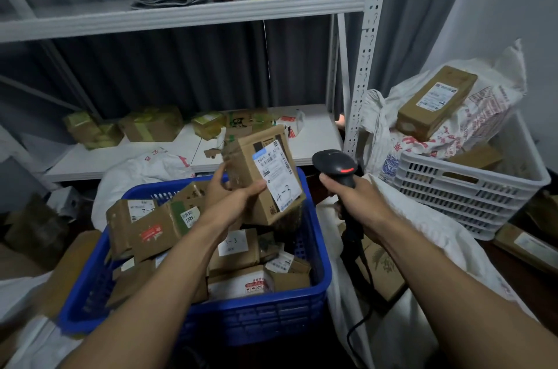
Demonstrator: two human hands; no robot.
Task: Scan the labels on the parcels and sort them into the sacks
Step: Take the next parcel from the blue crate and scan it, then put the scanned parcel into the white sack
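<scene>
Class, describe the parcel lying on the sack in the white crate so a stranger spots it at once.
Right of the shelving stands a white slatted crate. A printed white sack bulges from it, and on top lies the long brown parcel, label upward. Nearby parcels sit lower, half hidden; this one lies alone.

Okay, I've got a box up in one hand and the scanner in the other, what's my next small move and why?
Probably tilt the scanner in your right hand left toward the white label on the parcel your left hand holds over the blue crate. The label faces out, and the scanner sits beside it, not touching.
</scene>
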